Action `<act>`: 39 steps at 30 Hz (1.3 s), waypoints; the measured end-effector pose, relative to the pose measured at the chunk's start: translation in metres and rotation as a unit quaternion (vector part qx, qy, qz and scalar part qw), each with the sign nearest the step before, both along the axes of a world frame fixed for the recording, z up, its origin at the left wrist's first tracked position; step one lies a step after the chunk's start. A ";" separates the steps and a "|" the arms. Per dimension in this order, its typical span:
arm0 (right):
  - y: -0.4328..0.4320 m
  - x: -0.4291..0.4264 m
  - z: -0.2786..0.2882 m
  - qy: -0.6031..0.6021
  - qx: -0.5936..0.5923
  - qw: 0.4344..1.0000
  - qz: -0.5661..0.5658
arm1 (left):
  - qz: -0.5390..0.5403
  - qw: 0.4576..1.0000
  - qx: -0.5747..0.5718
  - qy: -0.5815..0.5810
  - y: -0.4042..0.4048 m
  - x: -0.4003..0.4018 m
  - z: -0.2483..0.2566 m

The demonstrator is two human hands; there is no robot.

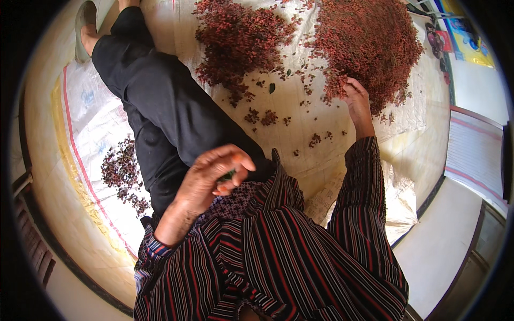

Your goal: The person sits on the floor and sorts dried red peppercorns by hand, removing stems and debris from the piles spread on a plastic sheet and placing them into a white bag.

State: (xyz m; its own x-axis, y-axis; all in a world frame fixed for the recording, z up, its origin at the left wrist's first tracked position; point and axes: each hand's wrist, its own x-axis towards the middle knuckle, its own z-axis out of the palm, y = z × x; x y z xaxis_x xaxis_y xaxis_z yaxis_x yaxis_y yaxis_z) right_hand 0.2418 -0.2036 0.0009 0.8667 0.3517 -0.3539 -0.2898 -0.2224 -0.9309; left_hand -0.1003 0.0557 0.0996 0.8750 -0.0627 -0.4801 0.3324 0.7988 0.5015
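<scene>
My right hand is at the near left edge of a large heap of small reddish berry clusters, its fingertips closed on one cluster. Over my lap is my left hand, fingers curled around something small and green, perhaps a leaf; it is partly hidden and blurred. A second, smaller heap of dark red clusters lies between the large heap and my legs. Loose clusters and a green leaf are scattered on the pale woven sheet.
My legs in black trousers stretch out across the sheet. Beyond them, darker clusters lie on a white woven sack with a red stripe. Crumpled sacking lies beside my right arm. Colourful packaging stands at the far right.
</scene>
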 end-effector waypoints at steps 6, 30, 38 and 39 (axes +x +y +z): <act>0.004 -0.007 0.010 0.042 0.052 0.996 -0.059 | -0.103 0.995 0.011 0.014 -0.014 0.009 0.002; 0.123 -0.043 -0.024 -0.374 -0.309 0.858 0.172 | -0.121 0.992 -0.034 -0.018 -0.014 0.027 -0.005; 0.122 -0.037 -0.051 -0.378 -0.316 0.845 0.205 | -0.091 0.993 -0.066 -0.025 -0.008 0.028 -0.014; 0.124 -0.040 -0.049 -0.377 -0.316 0.845 0.210 | -0.093 0.993 -0.071 -0.019 -0.007 0.028 -0.015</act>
